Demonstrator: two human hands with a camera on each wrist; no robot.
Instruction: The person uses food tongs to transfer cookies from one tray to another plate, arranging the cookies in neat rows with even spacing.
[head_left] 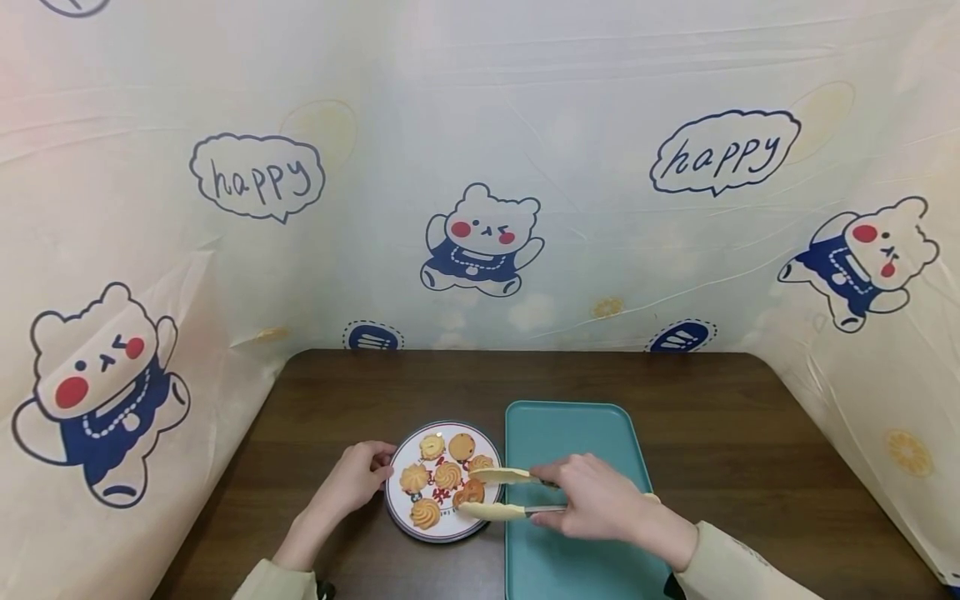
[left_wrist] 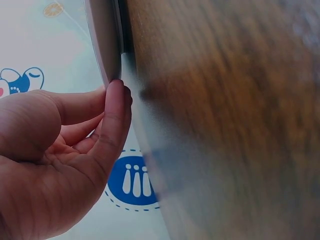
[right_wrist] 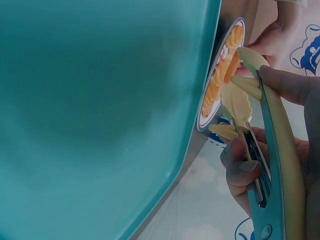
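A round white plate (head_left: 396, 490) with a dark-lined rim carries several golden cookies (head_left: 447, 476) over red printed marks. My left hand (head_left: 352, 483) pinches its left edge between thumb and fingers; in the left wrist view the fingertips (left_wrist: 115, 92) meet at the plate's rim (left_wrist: 105, 45). My right hand (head_left: 596, 500) grips cream-and-teal tongs (right_wrist: 282, 150) with metal inner arms. Their spread cream tips (head_left: 487, 511) reach over the plate's right side. Between them in the head view lies a browner cookie (head_left: 469, 492).
A teal rectangular tray (head_left: 573, 433) lies right of the plate, its left edge close to it, beneath my right hand. Both stand on a dark wooden table (head_left: 720, 433). Behind and at both sides hangs a pale printed cloth (head_left: 585, 250) with bears and lettering.
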